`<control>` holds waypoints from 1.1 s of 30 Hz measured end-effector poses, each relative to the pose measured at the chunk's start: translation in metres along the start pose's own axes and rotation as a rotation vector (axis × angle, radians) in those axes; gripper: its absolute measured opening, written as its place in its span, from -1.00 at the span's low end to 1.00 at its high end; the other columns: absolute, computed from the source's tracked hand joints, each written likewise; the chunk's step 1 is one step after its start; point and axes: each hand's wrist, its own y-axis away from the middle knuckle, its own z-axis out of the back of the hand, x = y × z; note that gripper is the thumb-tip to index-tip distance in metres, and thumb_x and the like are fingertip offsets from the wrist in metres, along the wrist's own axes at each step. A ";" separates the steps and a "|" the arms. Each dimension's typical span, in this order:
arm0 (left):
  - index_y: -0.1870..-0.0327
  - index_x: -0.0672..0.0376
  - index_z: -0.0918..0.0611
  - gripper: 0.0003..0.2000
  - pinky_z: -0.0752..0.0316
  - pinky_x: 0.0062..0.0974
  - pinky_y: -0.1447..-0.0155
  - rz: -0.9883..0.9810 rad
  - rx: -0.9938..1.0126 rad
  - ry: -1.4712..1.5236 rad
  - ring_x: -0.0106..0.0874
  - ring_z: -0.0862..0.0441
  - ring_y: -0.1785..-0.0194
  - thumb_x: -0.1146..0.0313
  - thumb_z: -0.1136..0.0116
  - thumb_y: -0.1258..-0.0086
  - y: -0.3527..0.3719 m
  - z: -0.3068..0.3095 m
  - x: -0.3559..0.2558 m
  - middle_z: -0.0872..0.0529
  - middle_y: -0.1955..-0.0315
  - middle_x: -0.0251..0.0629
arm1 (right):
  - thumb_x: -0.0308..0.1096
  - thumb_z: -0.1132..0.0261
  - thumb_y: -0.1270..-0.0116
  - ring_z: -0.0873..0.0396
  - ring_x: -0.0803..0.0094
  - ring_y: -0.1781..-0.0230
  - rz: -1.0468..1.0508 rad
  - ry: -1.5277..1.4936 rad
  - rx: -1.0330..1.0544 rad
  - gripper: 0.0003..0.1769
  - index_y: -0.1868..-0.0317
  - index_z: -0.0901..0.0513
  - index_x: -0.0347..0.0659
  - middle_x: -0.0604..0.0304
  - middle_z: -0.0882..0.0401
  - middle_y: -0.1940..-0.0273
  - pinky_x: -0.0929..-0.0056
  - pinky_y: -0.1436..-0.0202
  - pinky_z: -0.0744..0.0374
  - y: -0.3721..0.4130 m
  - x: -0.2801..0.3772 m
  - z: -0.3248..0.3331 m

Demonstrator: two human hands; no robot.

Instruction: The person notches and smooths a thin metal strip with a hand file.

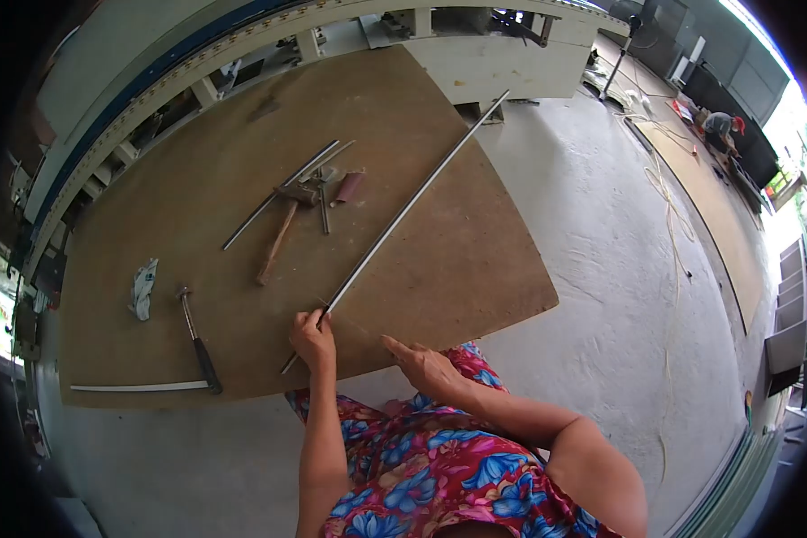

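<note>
Rod (401, 222) slants from near the worktop's (475, 260) near edge past its right edge; left hand (314, 340) pinches its near part, right hand (428, 369) loosely open beside it.

On the brown board (457, 242): two hammers — one mid-board (293, 202), one toward the near left corner (199, 341); one long rod (412, 202) crossing the right edge; one white strip (139, 387) along the near edge; one crumpled cloth (143, 289) near the left edge; one reddish piece (350, 186) — the overlapping shorter rods (281, 195) cannot be counted surely.
</note>
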 end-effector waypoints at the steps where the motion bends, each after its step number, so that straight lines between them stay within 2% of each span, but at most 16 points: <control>1: 0.22 0.17 -0.74 -0.81 -0.45 -0.17 0.08 -0.007 -0.001 0.000 -0.15 -0.55 0.18 0.37 -0.39 -0.15 0.000 0.000 0.001 -0.59 0.33 -0.22 | -0.42 -0.02 -0.38 -0.65 -0.16 0.26 0.007 -0.009 -0.003 -0.44 -0.40 -0.32 0.02 -0.24 -0.61 0.26 0.02 0.21 -0.60 0.001 -0.001 -0.001; 2: 0.22 0.17 -0.74 -0.81 -0.45 -0.17 0.08 -0.015 -0.006 -0.001 -0.15 -0.55 0.18 0.36 -0.39 -0.15 -0.001 0.002 0.000 -0.59 0.33 -0.21 | -0.42 -0.01 -0.39 -0.65 -0.16 0.26 0.017 -0.026 -0.014 -0.45 -0.40 -0.32 0.02 -0.24 -0.61 0.27 0.02 0.21 -0.60 -0.005 0.000 -0.003; 3: 0.23 0.24 -0.72 -0.80 -0.46 -0.17 0.13 -0.059 -0.026 0.000 -0.10 -0.57 0.21 0.38 -0.38 -0.16 -0.001 0.005 -0.002 -0.60 0.34 -0.12 | -0.41 -0.01 -0.39 -0.65 -0.16 0.26 0.029 -0.044 -0.027 -0.45 -0.40 -0.32 0.02 -0.24 -0.61 0.27 0.02 0.21 -0.60 -0.019 0.003 -0.005; 7: 0.23 0.22 -0.73 -0.81 -0.46 -0.17 0.12 -0.049 -0.008 0.014 -0.10 -0.56 0.20 0.39 -0.39 -0.14 -0.003 0.009 -0.007 -0.60 0.35 -0.14 | -0.41 0.00 -0.40 -0.64 -0.15 0.28 0.075 -0.033 -0.094 -0.46 -0.40 -0.34 0.00 -0.23 -0.60 0.29 0.02 0.20 -0.59 -0.050 0.011 -0.022; 14: 0.26 0.17 -0.73 -0.82 -0.46 -0.19 0.15 -0.039 -0.071 0.073 -0.11 -0.57 0.23 0.45 -0.40 -0.09 0.000 -0.003 0.002 -0.59 0.37 -0.20 | -0.40 -0.06 -0.38 -0.63 -0.17 0.29 0.086 -0.030 -0.078 -0.46 -0.38 -0.37 0.01 -0.25 -0.59 0.31 0.04 0.23 -0.59 0.016 -0.019 -0.012; 20: 0.24 0.09 -0.74 -0.83 -0.43 -0.19 0.05 0.006 -0.046 0.031 -0.18 -0.56 0.15 0.37 -0.37 -0.14 0.001 0.001 -0.002 -0.60 0.32 -0.26 | -0.42 -0.08 -0.38 -0.63 -0.18 0.26 0.152 -0.052 -0.160 -0.48 -0.36 -0.39 -0.02 -0.25 -0.60 0.28 0.06 0.24 -0.58 -0.055 0.003 -0.031; 23: 0.22 0.05 -0.75 -0.84 -0.41 -0.19 0.01 0.045 -0.015 0.040 -0.21 -0.55 0.11 0.34 -0.37 -0.16 0.002 0.005 -0.005 -0.59 0.31 -0.29 | -0.41 -0.07 -0.38 -0.62 -0.21 0.23 0.132 -0.074 -0.123 -0.46 -0.38 -0.36 0.00 -0.28 -0.60 0.24 0.04 0.21 -0.58 -0.056 0.009 -0.030; 29: 0.22 0.05 -0.75 -0.84 -0.41 -0.21 0.01 0.066 0.002 0.022 -0.23 -0.55 0.10 0.34 -0.37 -0.17 0.002 0.000 -0.003 -0.59 0.30 -0.32 | -0.39 -0.08 -0.39 -0.61 -0.24 0.18 -0.036 0.004 0.034 -0.44 -0.41 -0.31 0.03 -0.30 -0.59 0.20 -0.02 0.14 -0.55 0.014 -0.001 -0.001; 33: 0.23 0.06 -0.75 -0.84 -0.42 -0.23 0.01 0.030 -0.023 0.016 -0.23 -0.55 0.09 0.33 -0.37 -0.16 0.002 0.000 -0.002 -0.59 0.30 -0.32 | -0.38 -0.09 -0.39 -0.62 -0.21 0.16 0.025 -0.034 -0.007 -0.44 -0.41 -0.32 0.05 -0.30 -0.60 0.19 0.00 0.13 -0.56 -0.035 0.008 -0.014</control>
